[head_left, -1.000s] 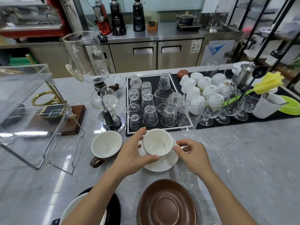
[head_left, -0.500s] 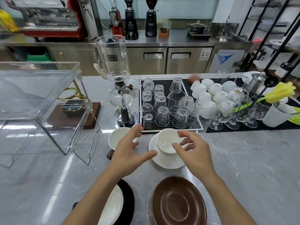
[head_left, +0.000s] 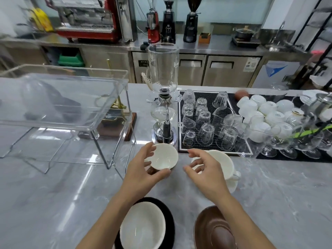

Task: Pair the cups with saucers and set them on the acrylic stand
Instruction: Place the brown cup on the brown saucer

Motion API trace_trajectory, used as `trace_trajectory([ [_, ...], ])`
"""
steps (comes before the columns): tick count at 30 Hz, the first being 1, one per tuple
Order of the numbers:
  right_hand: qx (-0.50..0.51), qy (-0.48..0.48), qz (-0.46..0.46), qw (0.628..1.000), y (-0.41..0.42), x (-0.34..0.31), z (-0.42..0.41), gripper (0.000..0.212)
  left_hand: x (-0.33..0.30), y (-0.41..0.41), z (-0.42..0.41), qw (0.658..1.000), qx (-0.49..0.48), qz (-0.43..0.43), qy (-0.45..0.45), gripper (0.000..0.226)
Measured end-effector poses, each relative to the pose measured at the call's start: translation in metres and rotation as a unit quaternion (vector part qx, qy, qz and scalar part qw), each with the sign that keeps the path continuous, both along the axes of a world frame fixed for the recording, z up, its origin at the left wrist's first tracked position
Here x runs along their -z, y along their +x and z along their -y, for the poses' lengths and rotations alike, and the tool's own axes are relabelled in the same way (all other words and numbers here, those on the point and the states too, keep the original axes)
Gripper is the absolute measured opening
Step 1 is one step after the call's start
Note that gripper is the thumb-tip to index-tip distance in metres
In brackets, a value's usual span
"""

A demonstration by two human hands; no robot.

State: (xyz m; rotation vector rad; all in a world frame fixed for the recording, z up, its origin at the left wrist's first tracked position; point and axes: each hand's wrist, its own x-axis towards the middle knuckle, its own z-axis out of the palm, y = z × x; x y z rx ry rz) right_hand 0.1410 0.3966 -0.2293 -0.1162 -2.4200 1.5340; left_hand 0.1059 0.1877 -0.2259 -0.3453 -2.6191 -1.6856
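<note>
A cup, white inside and brown outside (head_left: 164, 156), stands on the marble counter in front of the siphon brewer. My left hand (head_left: 143, 168) wraps it, fingers on its left rim and thumb at its near rim. To its right a white cup (head_left: 221, 161) rests on a white saucer (head_left: 233, 186). My right hand (head_left: 206, 170) hovers in front of that cup with fingers apart, holding nothing. Near me lie a brown saucer (head_left: 213, 230) and a black saucer (head_left: 170, 220) carrying a white cup (head_left: 143, 229). The clear acrylic stand (head_left: 62, 105) is at the left.
A glass siphon brewer (head_left: 164, 105) stands just behind the brown cup. A black mat with several upturned glasses (head_left: 206, 123) and a heap of white cups (head_left: 265, 112) fill the right. A wooden base with brass fittings (head_left: 116, 124) sits behind the stand.
Both hands have let go of the white cup on its saucer. My left hand has moved left onto the brown-sided cup, and my right hand has pulled back and opened.
</note>
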Motion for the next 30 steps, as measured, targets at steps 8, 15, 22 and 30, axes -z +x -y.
trace_trajectory([
  [8,-0.016,0.039,0.068,0.997,-0.021,0.02,0.016,0.062,0.021,-0.015,0.013,0.999,-0.026,0.021,-0.035,0.095],
  [15,-0.043,0.052,0.12,0.991,-0.033,0.03,0.018,0.089,0.032,-0.022,0.012,0.997,-0.016,0.054,-0.045,0.113],
  [22,-0.083,0.039,0.159,0.983,-0.038,0.029,0.023,0.1,0.04,-0.029,0.008,0.995,0.009,0.1,0.007,0.111],
  [30,-0.097,0.006,0.136,0.986,-0.046,0.029,0.029,0.084,0.044,-0.035,0.009,0.991,0.013,0.128,0.044,0.087],
])
